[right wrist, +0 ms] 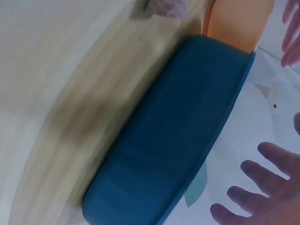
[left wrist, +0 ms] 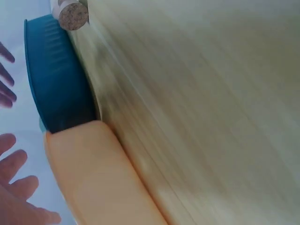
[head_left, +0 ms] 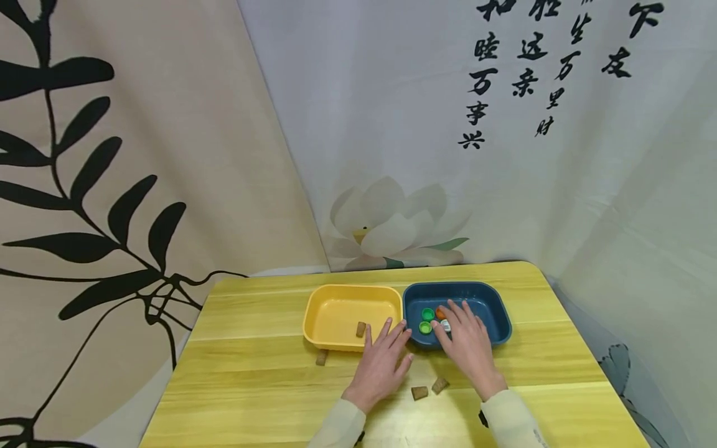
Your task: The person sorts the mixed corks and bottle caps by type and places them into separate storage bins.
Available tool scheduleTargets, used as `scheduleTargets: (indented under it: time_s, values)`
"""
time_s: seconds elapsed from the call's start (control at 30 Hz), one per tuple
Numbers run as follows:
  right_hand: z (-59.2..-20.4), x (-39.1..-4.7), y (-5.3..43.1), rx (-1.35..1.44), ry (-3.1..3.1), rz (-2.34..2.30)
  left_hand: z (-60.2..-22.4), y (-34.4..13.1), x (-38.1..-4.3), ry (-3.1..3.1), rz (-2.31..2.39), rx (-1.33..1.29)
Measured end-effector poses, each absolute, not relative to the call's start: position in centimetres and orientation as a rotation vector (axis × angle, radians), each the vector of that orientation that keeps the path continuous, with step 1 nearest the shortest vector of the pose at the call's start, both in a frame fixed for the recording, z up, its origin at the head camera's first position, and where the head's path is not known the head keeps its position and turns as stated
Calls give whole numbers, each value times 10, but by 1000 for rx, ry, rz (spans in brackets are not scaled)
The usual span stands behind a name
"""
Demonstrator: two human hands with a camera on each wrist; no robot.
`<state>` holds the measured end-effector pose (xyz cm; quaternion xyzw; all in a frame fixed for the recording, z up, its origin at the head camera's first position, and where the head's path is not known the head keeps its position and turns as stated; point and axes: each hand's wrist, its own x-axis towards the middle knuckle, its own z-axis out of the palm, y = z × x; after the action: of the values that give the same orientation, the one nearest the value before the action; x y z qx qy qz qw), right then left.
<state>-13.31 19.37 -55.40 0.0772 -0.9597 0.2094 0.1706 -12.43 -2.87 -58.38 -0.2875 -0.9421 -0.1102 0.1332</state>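
My left hand (head_left: 379,367), fingers spread, hovers by the near right corner of the yellow tray (head_left: 330,343). Over the blue tray (head_left: 500,317), my right hand (head_left: 470,348) is spread with relaxed fingers; in the right wrist view these fingers (right wrist: 253,201) show apart and holding nothing. Inside the blue tray lie two green bottle caps (head_left: 428,314), an orange one (head_left: 439,313) and a white one (head_left: 445,325), the last two partly covered by the right hand. One brown cork (head_left: 361,329) lies in the yellow tray.
Another cork (head_left: 322,357) lies at the yellow tray's front edge. Two more, a left cork (head_left: 419,392) and a right cork (head_left: 440,385), are on the wooden table (head_left: 235,373) between the forearms. A printed curtain (head_left: 392,124) hangs behind the table.
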Motion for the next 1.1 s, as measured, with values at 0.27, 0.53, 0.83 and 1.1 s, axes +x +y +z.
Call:
scheduleTargets:
  time_s: [0.27, 0.53, 0.83, 1.1]
  values:
    - [-555, -117, 186, 282, -2680, 600, -577, -68, -124, -2614, -439, -706]
    - [-562, -108, 183, 297, -2711, 595, -576, -119, -125, -2599, -524, -535]
    - [-568, -104, 181, 307, -2701, 593, -583, -172, -153, -2731, -711, -182]
    - [-568, -102, 181, 296, -2720, 601, -595, -190, -163, -2961, -792, -5]
